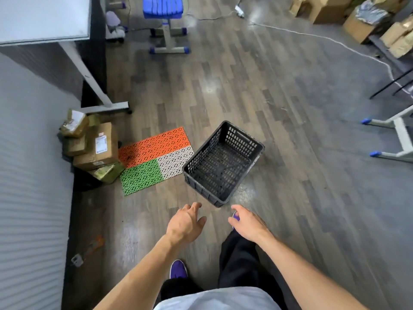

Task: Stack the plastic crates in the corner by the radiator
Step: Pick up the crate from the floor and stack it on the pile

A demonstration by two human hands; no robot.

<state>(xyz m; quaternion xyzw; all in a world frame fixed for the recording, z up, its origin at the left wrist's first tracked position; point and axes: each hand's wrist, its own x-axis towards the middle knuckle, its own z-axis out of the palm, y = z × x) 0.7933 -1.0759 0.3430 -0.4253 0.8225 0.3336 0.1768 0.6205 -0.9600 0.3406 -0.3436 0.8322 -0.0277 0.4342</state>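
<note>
A black perforated plastic crate [223,162] stands upright and empty on the wooden floor, turned at an angle. My left hand [186,222] hovers just short of the crate's near corner, fingers spread and holding nothing. My right hand [247,221] is stretched out beside it, a little to the right of that corner, fingers loosely apart and empty. Neither hand touches the crate. The white ribbed radiator [29,175] runs along the left wall.
An orange, green and white perforated mat [154,159] lies left of the crate. Cardboard parcels [93,148] are piled by the wall. A whiteboard stand [98,90], a blue chair [165,21], cardboard boxes [357,16] and a white floor cable [312,34] lie farther off.
</note>
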